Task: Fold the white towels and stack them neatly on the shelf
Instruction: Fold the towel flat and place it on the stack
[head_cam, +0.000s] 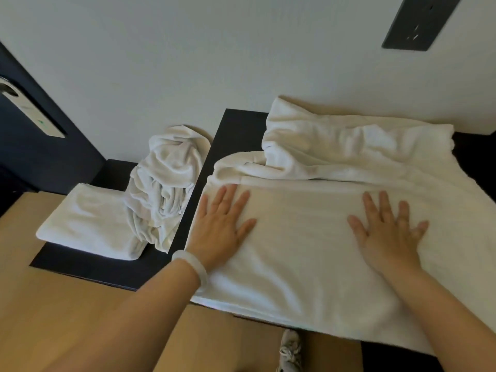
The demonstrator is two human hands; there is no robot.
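left grip [220,229] and right grip [389,234], released, are pressing the soft limp towel [298,253]; pinching its 12 o'clock edge seems best.

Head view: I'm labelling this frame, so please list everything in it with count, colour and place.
spread towel: 1, white, on raised dark counter, under both hands
rumpled towel: 1, white, behind it, against wall
crumpled towel: 1, white, on lower dark shelf
folded towel: 1, white, same shelf, left of crumpled towel
wall plate: 1, black, upper right
door tag: 1, white, far left
floor: tan wood, lower left
shoe: 1, grey, bottom edge
bracelet: 1, white, left wrist
left hand: 1, flat on spread towel
right hand: 1, flat on spread towel, further right
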